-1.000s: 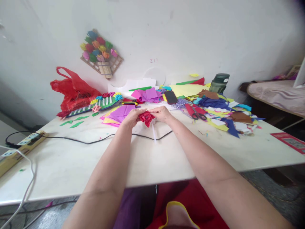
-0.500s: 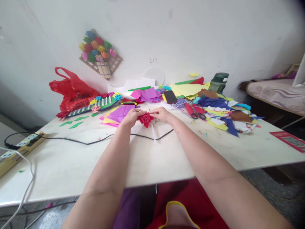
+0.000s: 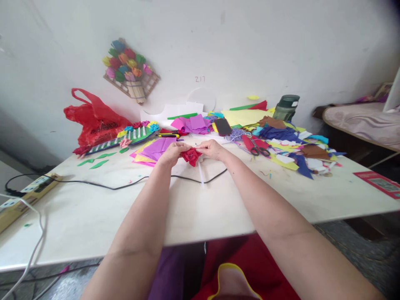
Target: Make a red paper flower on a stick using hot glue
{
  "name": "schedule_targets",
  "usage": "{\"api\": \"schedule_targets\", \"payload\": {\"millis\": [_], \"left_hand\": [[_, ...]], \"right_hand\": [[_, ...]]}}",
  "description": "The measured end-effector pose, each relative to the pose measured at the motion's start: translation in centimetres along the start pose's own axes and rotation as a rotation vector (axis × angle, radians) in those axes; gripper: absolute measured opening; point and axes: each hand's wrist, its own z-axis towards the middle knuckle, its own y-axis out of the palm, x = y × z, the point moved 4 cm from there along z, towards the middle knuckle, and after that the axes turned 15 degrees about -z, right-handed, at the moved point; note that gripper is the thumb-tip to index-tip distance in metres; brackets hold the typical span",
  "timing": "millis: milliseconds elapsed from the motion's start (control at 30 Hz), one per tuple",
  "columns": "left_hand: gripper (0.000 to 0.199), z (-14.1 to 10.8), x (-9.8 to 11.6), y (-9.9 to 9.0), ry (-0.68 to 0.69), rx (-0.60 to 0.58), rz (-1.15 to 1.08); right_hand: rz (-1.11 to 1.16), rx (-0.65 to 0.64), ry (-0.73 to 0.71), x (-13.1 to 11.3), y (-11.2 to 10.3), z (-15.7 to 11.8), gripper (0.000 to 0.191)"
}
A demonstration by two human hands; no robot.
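Observation:
Between my hands, a little above the table, is a red paper flower (image 3: 191, 157) with crumpled petals. My left hand (image 3: 173, 153) grips its left edge, fingers pinched. My right hand (image 3: 211, 149) pinches its upper right edge. A translucent white stick (image 3: 201, 173) slants down below the flower near my right hand; its upper end is hidden, so I cannot tell what it joins. Just left of my left hand lie purple, yellow and pink paper sheets (image 3: 154, 151).
Scissors (image 3: 260, 151) and coloured paper scraps (image 3: 293, 146) lie on the right, with a dark green bottle (image 3: 286, 108) behind. A phone (image 3: 223, 127) lies at the back. A black cable (image 3: 115, 188) runs across the table from a power strip (image 3: 31, 196). A red bag (image 3: 96, 121) stands back left.
Almost nothing differs. The red flower's petals look slightly shifted between my fingers, while both hands keep their place and hold.

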Motion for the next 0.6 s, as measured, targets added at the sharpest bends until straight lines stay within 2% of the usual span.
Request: {"api": "schedule_targets", "payload": {"millis": [167,333,433,600], "left_hand": [[0.017,-0.02,-0.02,0.2,-0.02,0.093,-0.127],[0.015,-0.18,-0.18,0.1,-0.125,0.162,-0.233],[0.018,-0.33,0.01,-0.02,-0.12,0.118,-0.291],[0.056,-0.56,0.46,0.15,-0.056,-0.067,-0.305]], "right_hand": [[-0.053,0.084,-0.041,-0.44,-0.16,0.26,0.019],[-0.078,0.109,-0.038,-0.23,-0.19,0.28,0.018],[-0.085,0.128,-0.029,-0.03,-0.25,0.34,0.018],[-0.132,0.179,-0.007,0.44,-0.45,0.57,0.021]]}}
